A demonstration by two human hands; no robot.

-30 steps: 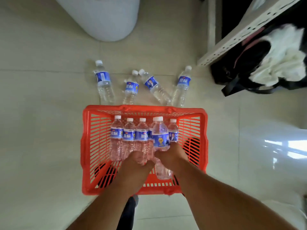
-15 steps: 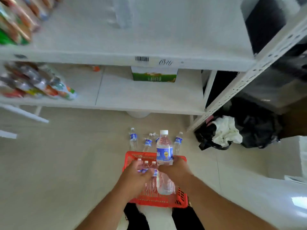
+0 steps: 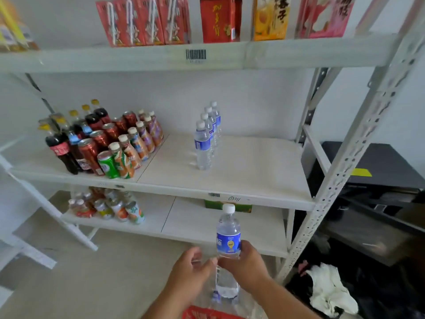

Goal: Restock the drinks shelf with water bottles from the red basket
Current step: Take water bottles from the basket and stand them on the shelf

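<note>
Since half a second ago, our view has risen from the floor to the shelving, and the water bottle (image 3: 228, 240) has come up with it; the red basket (image 3: 208, 313) has dropped to a sliver at the bottom edge.

We hold the bottle upright in front of the lower shelf. Our right hand (image 3: 245, 264) has its fingers wrapped around the bottle's middle, just under the blue label. The label bears a yellow round emblem and white characters too blurred to read. The cap is white.

Our left hand (image 3: 189, 269) sits just beside the right, fingers loosely curled, fingertips close to the bottle. We cannot tell whether they touch it.

On the middle shelf (image 3: 230, 187), a single row of four water bottles (image 3: 207, 137) with white caps and blue labels stands front to back, well apart from the mixed drinks (image 3: 103, 143) at the left: dark cola bottles with yellow caps, red cans, a green can, and orange-labelled bottles. Their brand text is not legible.

The middle shelf's front edge carries a small barcode sticker (image 3: 214, 195) and handwriting that cannot be made out with confidence. A larger barcode label (image 3: 195, 55) is fixed to the top shelf edge, below red drink cartons (image 3: 143, 21) with straws attached and taller cartons printed with Chinese characters.

A green carton (image 3: 227, 206) sits on the lower shelf behind the held bottle's cap. Cans and small bottles (image 3: 108, 206) cluster at that shelf's left end.
</note>
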